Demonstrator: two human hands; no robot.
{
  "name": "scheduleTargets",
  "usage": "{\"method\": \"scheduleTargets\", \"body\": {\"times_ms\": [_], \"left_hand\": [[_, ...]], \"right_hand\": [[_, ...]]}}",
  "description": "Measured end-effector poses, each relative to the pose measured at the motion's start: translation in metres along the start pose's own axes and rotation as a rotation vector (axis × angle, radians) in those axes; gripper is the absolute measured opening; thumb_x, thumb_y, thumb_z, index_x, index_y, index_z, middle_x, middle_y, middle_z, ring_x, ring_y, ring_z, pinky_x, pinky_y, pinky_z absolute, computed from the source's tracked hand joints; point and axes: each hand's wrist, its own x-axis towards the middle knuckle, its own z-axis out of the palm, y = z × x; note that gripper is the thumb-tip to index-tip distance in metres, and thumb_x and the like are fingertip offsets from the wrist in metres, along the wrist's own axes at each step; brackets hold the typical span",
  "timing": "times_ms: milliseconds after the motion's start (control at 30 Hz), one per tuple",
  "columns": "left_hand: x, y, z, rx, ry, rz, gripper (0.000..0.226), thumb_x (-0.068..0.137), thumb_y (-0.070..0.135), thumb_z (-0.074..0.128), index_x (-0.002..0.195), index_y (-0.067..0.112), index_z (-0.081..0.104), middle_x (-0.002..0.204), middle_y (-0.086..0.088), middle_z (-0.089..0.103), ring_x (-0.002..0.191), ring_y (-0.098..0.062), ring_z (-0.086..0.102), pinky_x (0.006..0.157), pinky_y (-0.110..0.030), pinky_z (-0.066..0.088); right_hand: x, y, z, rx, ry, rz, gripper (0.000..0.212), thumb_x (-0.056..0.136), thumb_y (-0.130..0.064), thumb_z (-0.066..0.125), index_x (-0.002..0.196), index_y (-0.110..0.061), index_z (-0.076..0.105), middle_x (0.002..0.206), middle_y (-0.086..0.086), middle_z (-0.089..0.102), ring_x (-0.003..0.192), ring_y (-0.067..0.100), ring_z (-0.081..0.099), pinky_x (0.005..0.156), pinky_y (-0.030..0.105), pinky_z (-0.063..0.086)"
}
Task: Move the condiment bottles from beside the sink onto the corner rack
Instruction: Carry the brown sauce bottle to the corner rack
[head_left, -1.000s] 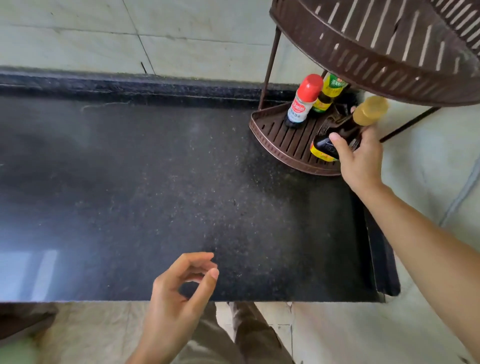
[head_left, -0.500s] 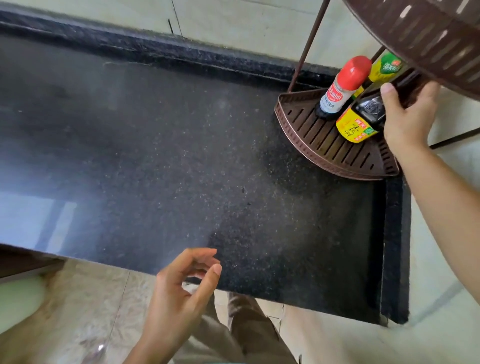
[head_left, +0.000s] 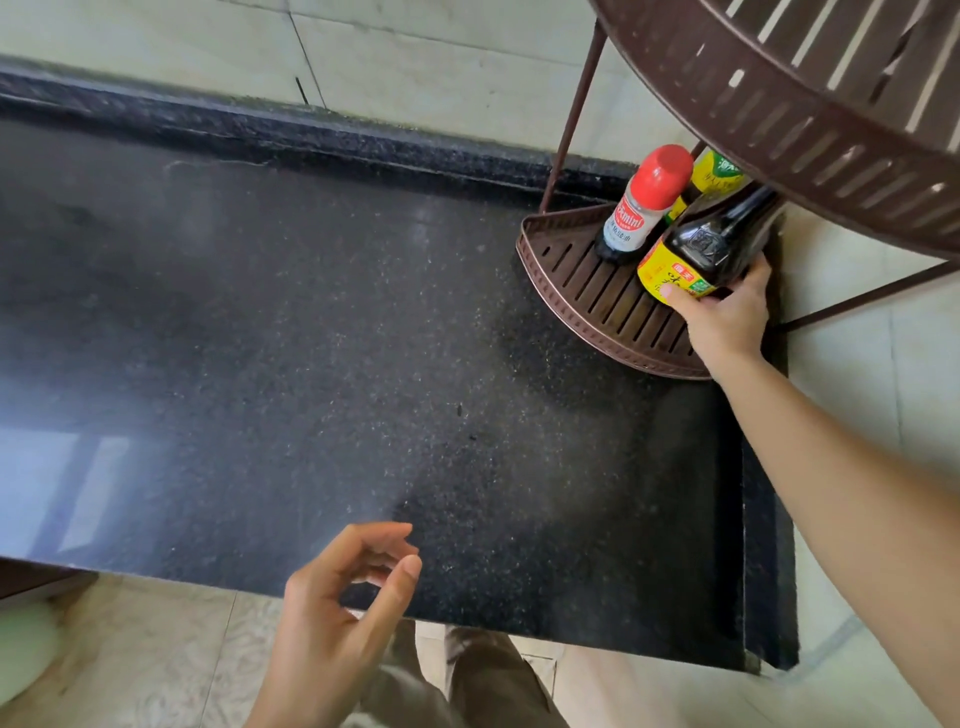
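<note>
My right hand (head_left: 724, 314) grips the base of a dark sauce bottle with a yellow label (head_left: 698, 249), which stands on the lower shelf of the brown corner rack (head_left: 587, 301); its top is hidden by the upper shelf. Behind it on the same shelf stand a red-capped bottle (head_left: 644, 208) and a yellow-green labelled bottle (head_left: 714, 174). My left hand (head_left: 345, 603) hovers over the counter's front edge with fingers loosely curled, holding nothing.
The black speckled granite counter (head_left: 311, 364) stretches left from the rack, its front edge near me. The rack's upper shelf (head_left: 810, 104) overhangs the bottles at top right. Thin metal legs (head_left: 571, 124) hold it up. Pale tiled walls stand behind and right.
My right hand has slid from the bottle's neck down to its base, and the bottle has come from tilted to upright on the shelf. The left hand has barely moved.
</note>
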Motion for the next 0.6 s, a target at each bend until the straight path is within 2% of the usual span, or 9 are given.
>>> {"method": "scheduleTargets", "body": {"times_ms": [33,133,200,267,333,400,533,600], "left_hand": [[0.0,-0.001,-0.001,0.007,0.005,-0.003,0.018,0.078,0.02,0.077,0.087,0.033,0.069,0.078,0.008,0.074,0.069,-0.008,0.069,0.063,-0.016,0.056],[0.002,-0.002,-0.004,0.022,0.017,-0.007,0.019,0.074,0.017,0.07,0.086,0.032,0.069,0.077,0.008,0.073,0.066,-0.008,0.069,0.063,-0.013,0.054],[0.002,-0.001,-0.004,0.027,0.01,-0.008,0.02,0.074,0.017,0.069,0.086,0.033,0.069,0.076,0.009,0.073,0.065,-0.008,0.069,0.064,-0.011,0.053],[0.002,-0.001,-0.004,0.036,-0.003,-0.012,0.021,0.075,0.015,0.07,0.086,0.034,0.069,0.075,0.011,0.073,0.066,-0.008,0.068,0.064,-0.013,0.054],[0.004,-0.001,-0.003,0.044,-0.008,-0.017,0.026,0.078,0.009,0.071,0.086,0.033,0.069,0.076,0.01,0.073,0.067,-0.008,0.068,0.064,-0.013,0.054],[0.004,-0.002,-0.003,0.047,-0.018,-0.019,0.03,0.079,0.004,0.071,0.086,0.032,0.069,0.077,0.009,0.073,0.07,-0.008,0.068,0.065,-0.013,0.054],[0.004,-0.002,-0.006,0.025,-0.021,-0.021,0.026,0.079,0.008,0.071,0.087,0.033,0.069,0.077,0.009,0.073,0.071,-0.008,0.069,0.066,-0.014,0.055],[0.004,-0.003,-0.007,0.008,-0.016,-0.027,0.021,0.077,0.015,0.069,0.087,0.033,0.069,0.078,0.009,0.073,0.072,-0.008,0.068,0.067,-0.015,0.055]], "right_hand": [[0.002,-0.001,0.001,-0.004,0.016,-0.016,0.097,0.069,-0.015,0.085,0.148,-0.013,0.028,0.14,0.009,0.052,0.109,0.009,0.059,0.083,0.0,0.042],[0.004,-0.002,-0.001,-0.026,0.021,-0.038,0.099,0.066,-0.017,0.088,0.147,-0.013,0.03,0.141,0.008,0.052,0.11,0.01,0.06,0.091,0.014,0.046],[0.005,-0.004,-0.005,-0.061,0.026,-0.021,0.098,0.064,-0.022,0.089,0.145,-0.014,0.035,0.139,0.006,0.054,0.103,0.006,0.058,0.089,0.012,0.045],[0.005,-0.006,-0.008,-0.107,0.038,-0.015,0.099,0.059,-0.029,0.091,0.142,-0.016,0.039,0.138,0.005,0.053,0.109,0.011,0.058,0.088,0.011,0.041],[0.008,-0.006,-0.012,-0.135,0.039,-0.019,0.099,0.055,-0.033,0.091,0.14,-0.018,0.041,0.137,0.006,0.052,0.119,0.018,0.055,0.099,0.025,0.043],[0.011,-0.005,-0.016,-0.16,0.03,-0.001,0.098,0.054,-0.034,0.092,0.138,-0.021,0.042,0.137,0.005,0.051,0.121,0.02,0.054,0.104,0.034,0.043],[0.012,-0.002,-0.019,-0.131,0.034,0.014,0.106,0.042,-0.047,0.088,0.135,-0.026,0.043,0.135,0.002,0.054,0.121,0.019,0.055,0.105,0.041,0.045],[0.011,-0.002,-0.017,-0.116,0.028,0.024,0.103,0.046,-0.044,0.089,0.136,-0.026,0.042,0.136,0.001,0.056,0.122,0.018,0.055,0.106,0.041,0.045]]}}
